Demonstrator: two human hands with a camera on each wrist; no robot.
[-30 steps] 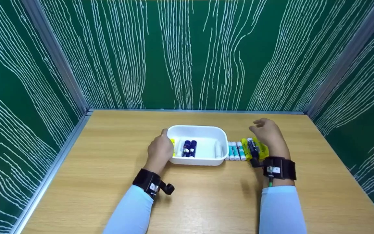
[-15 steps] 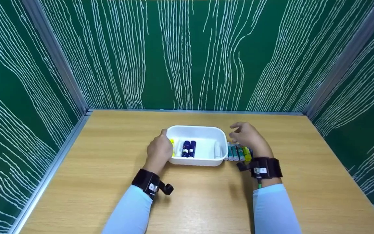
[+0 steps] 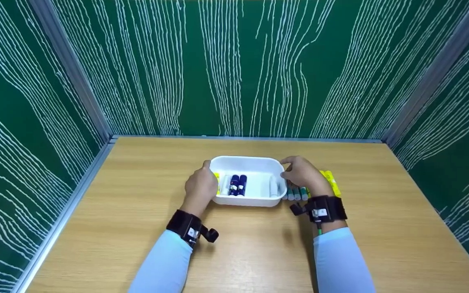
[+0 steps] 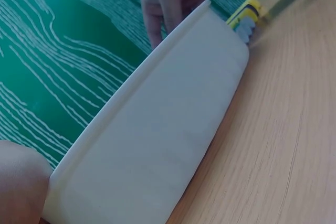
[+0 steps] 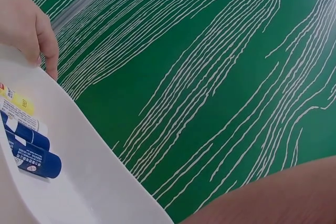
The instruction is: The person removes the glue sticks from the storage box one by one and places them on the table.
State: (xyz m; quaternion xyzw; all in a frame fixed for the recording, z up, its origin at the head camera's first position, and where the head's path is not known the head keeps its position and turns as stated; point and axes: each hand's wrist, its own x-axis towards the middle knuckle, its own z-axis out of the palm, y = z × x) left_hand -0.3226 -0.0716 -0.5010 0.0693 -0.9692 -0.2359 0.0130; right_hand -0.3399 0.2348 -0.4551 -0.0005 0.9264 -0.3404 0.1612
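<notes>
My left hand (image 3: 201, 188) grips the left rim of a white plastic bin (image 3: 246, 201). My right hand (image 3: 303, 174) is at the bin's right rim, thumb and index finger apart; whether they pinch the rim is unclear. Inside, at the left, lie two navy glue sticks (image 3: 237, 185), a white stick (image 3: 225, 185) and a yellow stick (image 5: 18, 102) partly hidden by my left hand. Another white stick (image 3: 273, 186) lies at the right end. In the left wrist view, the right hand (image 4: 176, 1) shows beyond the bin's far end.
Teal-and-white sticks (image 3: 296, 193) lie in a row just right of the bin, partly under my right hand. Yellow sticks (image 3: 330, 182) lie further right. Green walls with white lines (image 3: 234, 69) enclose the wooden table (image 3: 153, 162) at the back and sides.
My right hand has moved left from above the yellow and navy sticks outside to the bin's right rim. My left hand and the bin have stayed almost in place.
</notes>
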